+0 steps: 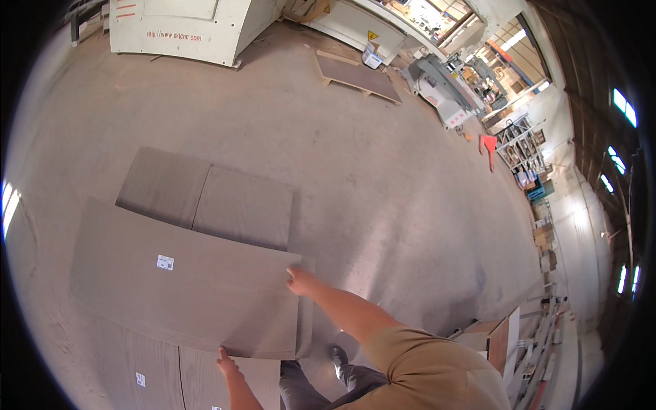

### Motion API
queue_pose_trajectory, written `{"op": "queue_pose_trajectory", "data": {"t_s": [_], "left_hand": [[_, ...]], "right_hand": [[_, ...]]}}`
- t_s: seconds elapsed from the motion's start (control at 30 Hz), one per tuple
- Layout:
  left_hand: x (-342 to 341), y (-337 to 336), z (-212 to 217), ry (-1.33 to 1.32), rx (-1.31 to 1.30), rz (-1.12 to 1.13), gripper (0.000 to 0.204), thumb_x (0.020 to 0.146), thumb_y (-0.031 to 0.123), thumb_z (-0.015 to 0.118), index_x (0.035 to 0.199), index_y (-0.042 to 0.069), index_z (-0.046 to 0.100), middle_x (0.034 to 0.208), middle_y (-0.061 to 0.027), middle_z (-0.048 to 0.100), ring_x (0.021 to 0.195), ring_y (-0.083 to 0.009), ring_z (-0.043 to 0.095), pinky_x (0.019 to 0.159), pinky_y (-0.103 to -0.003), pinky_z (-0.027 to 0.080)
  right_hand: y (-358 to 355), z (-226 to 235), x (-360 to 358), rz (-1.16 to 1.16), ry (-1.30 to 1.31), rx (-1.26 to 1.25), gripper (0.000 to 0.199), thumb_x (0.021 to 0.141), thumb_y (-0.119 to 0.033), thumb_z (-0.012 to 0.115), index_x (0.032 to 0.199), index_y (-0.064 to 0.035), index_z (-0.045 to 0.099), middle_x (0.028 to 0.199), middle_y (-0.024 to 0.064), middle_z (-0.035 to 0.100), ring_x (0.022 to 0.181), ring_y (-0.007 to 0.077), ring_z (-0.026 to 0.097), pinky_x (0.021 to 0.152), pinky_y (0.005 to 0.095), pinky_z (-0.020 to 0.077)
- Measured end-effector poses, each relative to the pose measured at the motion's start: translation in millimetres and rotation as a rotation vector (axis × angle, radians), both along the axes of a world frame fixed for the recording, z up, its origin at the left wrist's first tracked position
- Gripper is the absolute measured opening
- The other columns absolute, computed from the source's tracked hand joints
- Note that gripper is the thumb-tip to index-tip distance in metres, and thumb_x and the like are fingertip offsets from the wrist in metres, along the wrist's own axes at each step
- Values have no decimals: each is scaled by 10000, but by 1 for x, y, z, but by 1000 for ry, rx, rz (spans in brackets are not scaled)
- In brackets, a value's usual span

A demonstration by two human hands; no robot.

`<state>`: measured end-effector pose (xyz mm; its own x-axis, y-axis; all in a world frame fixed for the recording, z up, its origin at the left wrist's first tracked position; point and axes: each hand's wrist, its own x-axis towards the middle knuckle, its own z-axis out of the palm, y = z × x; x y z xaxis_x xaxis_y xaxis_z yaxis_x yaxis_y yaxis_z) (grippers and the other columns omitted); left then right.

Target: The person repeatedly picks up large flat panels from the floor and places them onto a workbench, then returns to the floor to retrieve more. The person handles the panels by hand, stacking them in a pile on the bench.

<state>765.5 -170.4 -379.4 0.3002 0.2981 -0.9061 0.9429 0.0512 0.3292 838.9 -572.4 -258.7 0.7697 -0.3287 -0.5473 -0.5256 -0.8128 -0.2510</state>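
A large grey-brown wood-grain board (225, 294) with a small white label (165, 262) lies across the left half of the head view. My right hand (298, 281) is closed on its right end, near the far corner. At the near edge of the same board, my left hand (227, 360) grips with one digit on top and the rest hidden below. Beyond it, two smaller panels (244, 205) sit side by side on the floor. Closer to me, more labelled panels (140, 352) lie partly beneath the large board.
My shoe (337, 355) is right of the boards on the concrete floor (383, 198). A white machine cabinet (178, 31), a flat board on a pallet (359, 75) and a grey-white machine (441, 92) stand far off. A red object (488, 149), a rack (521, 154) and stacked boards (502, 342) line the right side.
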Motion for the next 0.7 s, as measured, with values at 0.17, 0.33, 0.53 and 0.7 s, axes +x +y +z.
{"op": "queue_pose_trajectory", "data": {"t_s": [0.17, 0.33, 0.53, 0.7], "left_hand": [[-17, -29, 15, -96, -134, 81, 805, 848, 703, 481, 1426, 163, 327, 1400, -58, 430, 1196, -298, 477, 871, -466, 385], [-7, -40, 26, -113, -170, 87, 801, 857, 707, 462, 1435, 175, 309, 1428, -48, 400, 1231, -311, 448, 887, -483, 382], [-9, -48, 33, -89, -142, 109, 814, 865, 707, 447, 1457, 178, 266, 1440, -48, 380, 1216, -324, 456, 863, -479, 413], [-11, -49, 35, -78, -148, 179, 885, 841, 730, 463, 1497, 201, 193, 1484, -46, 329, 1253, -327, 426, 914, -505, 407]], "right_hand": [[-19, -9, -22, -191, 61, 96, 542, 882, -273, 515, 1371, -51, 442, 1351, 181, 508, 1247, 319, 487, 1034, 422, 404], [-26, 12, -8, -91, 2, 61, 553, 867, -234, 542, 1375, -44, 434, 1373, 190, 485, 1264, 321, 469, 1049, 413, 392], [-27, 38, 9, -12, -174, 125, 550, 856, -190, 573, 1365, -39, 430, 1350, 197, 499, 1247, 350, 475, 1049, 420, 384], [-46, 39, 36, -20, -189, 105, 531, 862, -210, 571, 1352, -47, 447, 1321, 187, 530, 1219, 345, 504, 1020, 421, 416]]}}
